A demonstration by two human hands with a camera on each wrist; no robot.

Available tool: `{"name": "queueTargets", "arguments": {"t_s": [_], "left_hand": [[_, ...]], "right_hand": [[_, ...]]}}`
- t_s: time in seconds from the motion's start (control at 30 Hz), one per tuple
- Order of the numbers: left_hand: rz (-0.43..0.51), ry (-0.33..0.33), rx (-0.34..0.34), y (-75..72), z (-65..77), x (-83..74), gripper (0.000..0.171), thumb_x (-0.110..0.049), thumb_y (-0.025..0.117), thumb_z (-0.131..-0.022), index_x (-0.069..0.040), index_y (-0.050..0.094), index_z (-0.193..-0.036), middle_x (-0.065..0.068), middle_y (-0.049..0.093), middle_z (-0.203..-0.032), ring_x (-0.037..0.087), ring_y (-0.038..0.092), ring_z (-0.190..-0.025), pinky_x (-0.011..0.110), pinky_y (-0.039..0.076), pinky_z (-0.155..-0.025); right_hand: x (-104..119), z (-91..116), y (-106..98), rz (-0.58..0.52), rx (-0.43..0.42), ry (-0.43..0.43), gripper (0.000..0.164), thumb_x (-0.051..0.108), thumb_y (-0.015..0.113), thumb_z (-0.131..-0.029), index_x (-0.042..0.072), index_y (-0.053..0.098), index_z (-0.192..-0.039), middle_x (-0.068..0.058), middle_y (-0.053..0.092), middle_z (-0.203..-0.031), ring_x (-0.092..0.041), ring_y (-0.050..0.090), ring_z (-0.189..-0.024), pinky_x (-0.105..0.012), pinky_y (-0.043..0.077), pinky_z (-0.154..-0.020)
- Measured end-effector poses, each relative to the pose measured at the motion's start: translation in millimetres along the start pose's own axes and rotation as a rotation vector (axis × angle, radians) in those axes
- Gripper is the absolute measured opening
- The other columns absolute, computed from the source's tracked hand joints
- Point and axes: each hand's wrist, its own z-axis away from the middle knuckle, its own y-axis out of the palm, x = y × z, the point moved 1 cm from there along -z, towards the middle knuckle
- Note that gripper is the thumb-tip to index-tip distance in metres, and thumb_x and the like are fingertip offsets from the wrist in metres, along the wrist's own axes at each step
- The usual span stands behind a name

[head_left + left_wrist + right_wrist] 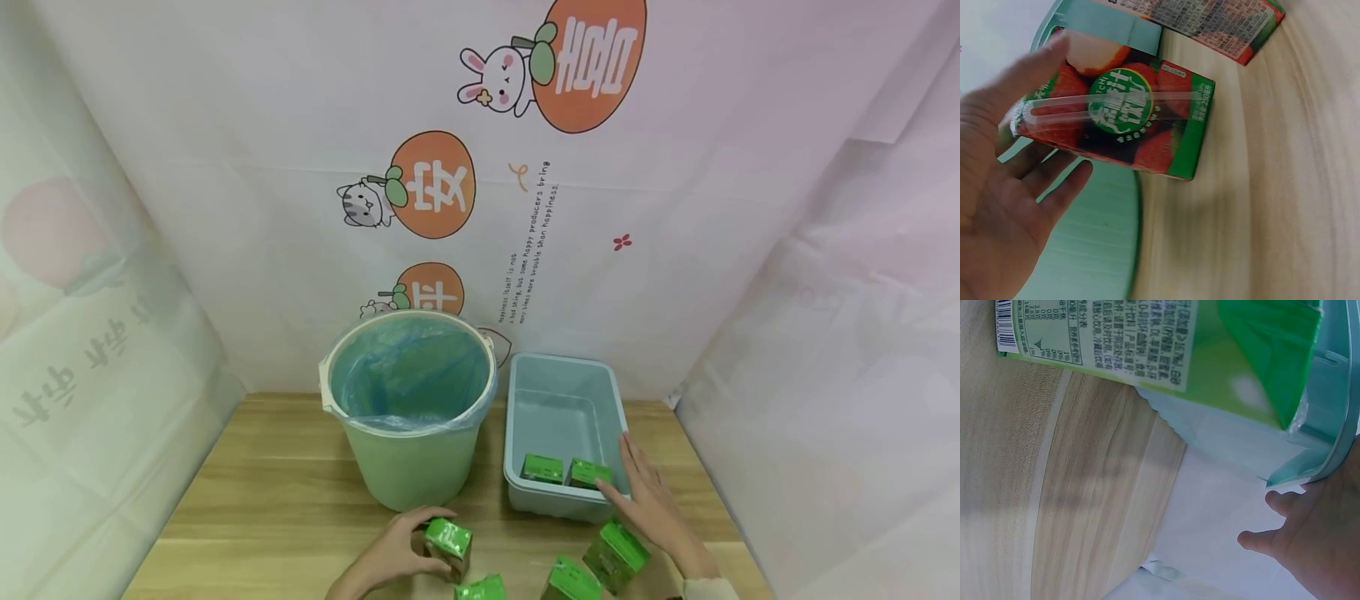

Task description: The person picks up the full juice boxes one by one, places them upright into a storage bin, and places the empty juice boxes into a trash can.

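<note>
My left hand (pixel 392 547) grips a juice box (pixel 448 542) with a green top, close in front of the bucket. In the left wrist view the juice box (pixel 1124 115) shows strawberries and a clear straw, with the thumb over one face and fingers on the other side. My right hand (pixel 651 507) rests at the front right corner of a blue plastic basin (pixel 555 427), its fingers extended along the rim. Inside that basin, two juice boxes stand side by side at the front, one at left (pixel 542 468), one at right (pixel 589 472).
A pale green bucket (pixel 415 467) lined with a blue bag stands left of the basin. Three more juice boxes are near the table's front: one left (pixel 483 588), one middle (pixel 572 581), one right (pixel 617 557). Printed white cloth (pixel 300 167) encloses the wooden table (pixel 262 475).
</note>
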Motion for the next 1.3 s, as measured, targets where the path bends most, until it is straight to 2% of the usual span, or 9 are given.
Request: {"name": "queueTargets", "arguments": {"t_s": [0.07,0.2,0.37,0.53,0.8,1.0,1.3], "left_hand": [[0.039,-0.011,-0.004,0.1,-0.8,3.5,0.056,-0.030,0.088,-0.090,-0.017,0.066,-0.140,0.018,0.068,-0.134,0.019,0.066,-0.117,0.033,0.053,-0.099],[0.085,-0.039,-0.022,0.9,-2.0,7.5,0.046,-0.027,0.085,-0.092,-0.015,0.070,-0.134,0.012,0.071,-0.131,0.020,0.066,-0.114,0.031,0.053,-0.095],[0.103,-0.049,-0.026,1.1,-2.5,7.1,0.043,-0.025,0.084,-0.092,-0.009,0.070,-0.129,0.001,0.073,-0.123,0.023,0.066,-0.113,0.033,0.053,-0.096],[0.095,-0.049,-0.034,1.3,-2.1,6.7,0.041,-0.025,0.084,-0.092,-0.009,0.070,-0.127,-0.003,0.073,-0.120,0.023,0.066,-0.113,0.034,0.053,-0.096],[0.067,-0.029,-0.048,1.4,-2.9,8.4,0.041,-0.027,0.085,-0.092,-0.007,0.071,-0.126,-0.003,0.073,-0.117,0.021,0.067,-0.109,0.032,0.053,-0.095],[0.099,-0.046,-0.049,0.7,-3.0,7.4,0.035,-0.025,0.084,-0.093,-0.015,0.072,-0.125,0.000,0.073,-0.119,0.015,0.067,-0.107,0.031,0.053,-0.095],[0.071,-0.016,-0.075,-1.5,-4.9,4.2,0.036,-0.025,0.085,-0.092,-0.010,0.073,-0.122,0.001,0.073,-0.117,0.011,0.066,-0.105,0.031,0.055,-0.091]], "right_hand": [[0.7,-0.2,-1.0,0.001,0.005,0.002,0.096,0.047,0.061,-0.106,-0.002,0.007,-0.168,-0.026,0.003,-0.174,-0.056,0.008,-0.155,-0.084,0.006,-0.112],[2.1,0.6,-1.9,0.008,0.003,0.003,0.095,0.047,0.061,-0.106,-0.002,0.008,-0.168,-0.028,0.005,-0.174,-0.056,0.009,-0.155,-0.084,0.007,-0.112],[2.0,1.4,-1.6,0.006,0.006,0.015,0.095,0.048,0.060,-0.107,0.000,0.007,-0.169,-0.026,0.004,-0.174,-0.055,0.008,-0.156,-0.085,0.007,-0.112],[0.7,0.9,-0.1,0.002,0.008,0.023,0.096,0.050,0.060,-0.106,0.000,0.006,-0.169,-0.026,0.003,-0.174,-0.055,0.008,-0.156,-0.085,0.006,-0.112],[0.9,-0.2,-0.2,-0.011,0.013,0.027,0.096,0.049,0.060,-0.107,0.000,0.005,-0.169,-0.025,0.001,-0.175,-0.054,0.006,-0.156,-0.085,0.004,-0.112],[2.8,0.7,-0.9,-0.003,0.014,0.022,0.096,0.048,0.060,-0.107,0.000,0.005,-0.169,-0.025,0.001,-0.175,-0.055,0.007,-0.156,-0.085,0.005,-0.112],[1.8,0.6,-1.0,-0.010,0.015,0.023,0.096,0.048,0.060,-0.107,0.000,0.004,-0.169,-0.025,0.001,-0.175,-0.055,0.007,-0.156,-0.085,0.005,-0.112]]}}
